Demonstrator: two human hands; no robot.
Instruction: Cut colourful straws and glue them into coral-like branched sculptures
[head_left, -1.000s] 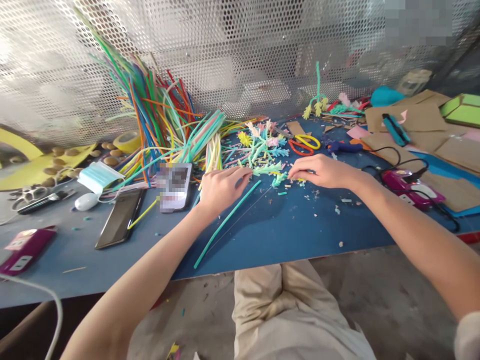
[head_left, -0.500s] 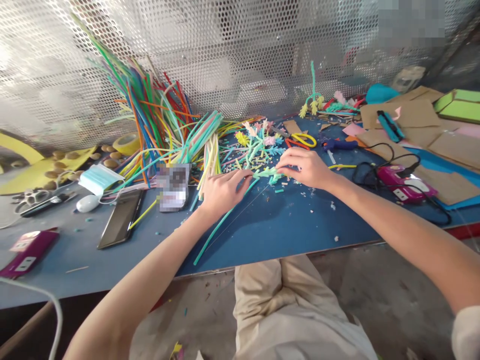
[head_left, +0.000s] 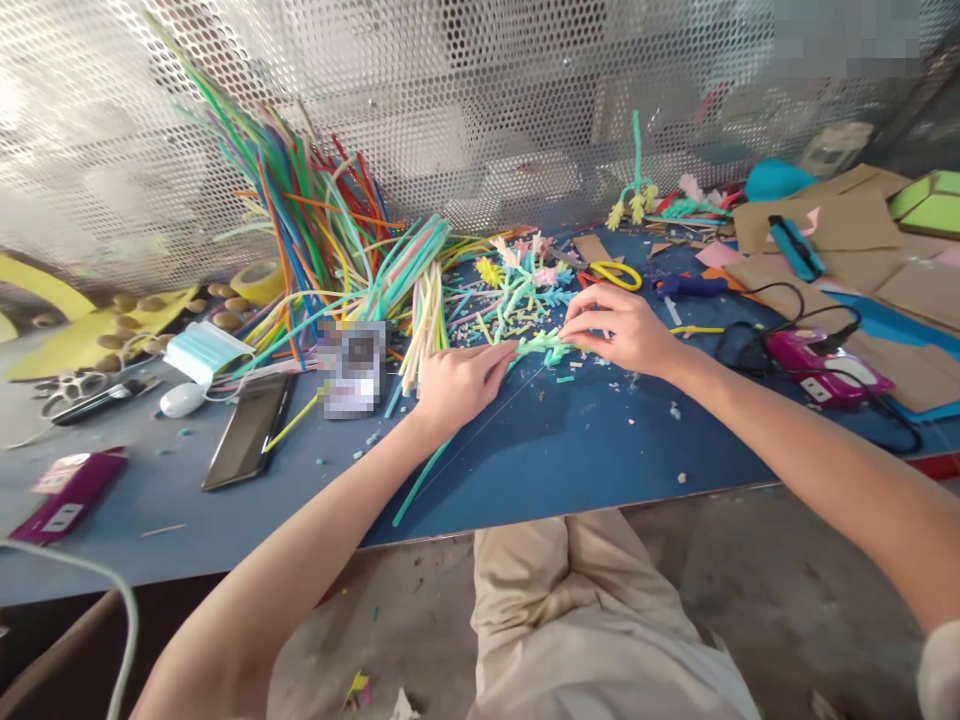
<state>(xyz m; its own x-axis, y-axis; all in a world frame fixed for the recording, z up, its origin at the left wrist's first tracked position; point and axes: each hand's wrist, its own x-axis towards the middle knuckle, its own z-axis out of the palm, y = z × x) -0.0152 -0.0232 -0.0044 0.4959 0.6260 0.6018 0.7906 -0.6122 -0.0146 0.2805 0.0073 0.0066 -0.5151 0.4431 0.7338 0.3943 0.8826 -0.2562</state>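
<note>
My left hand [head_left: 457,385] pinches a long teal pipe cleaner [head_left: 427,470] near its upper end; the stem runs down-left over the blue table [head_left: 570,460]. My right hand [head_left: 619,325] is closed on the small teal branched piece [head_left: 546,345] at the stem's tip, fingers curled round it. Just behind the hands lies a cluster of pastel branched pipe-cleaner shapes [head_left: 525,275]. A big bundle of coloured pipe cleaners [head_left: 315,240] fans up against the perforated metal wall at the back left.
Yellow-handled scissors [head_left: 615,272], a blue glue gun [head_left: 686,287] and a magenta power strip with black cables [head_left: 821,365] lie to the right. A phone [head_left: 247,430], a face mask [head_left: 202,350], tape [head_left: 259,282] and another magenta strip [head_left: 64,495] lie left. Cardboard sheets [head_left: 847,230] fill the far right.
My right hand has moved left and back from the table, closing on the teal branched tip. My left hand stays on the stem, shifted slightly.
</note>
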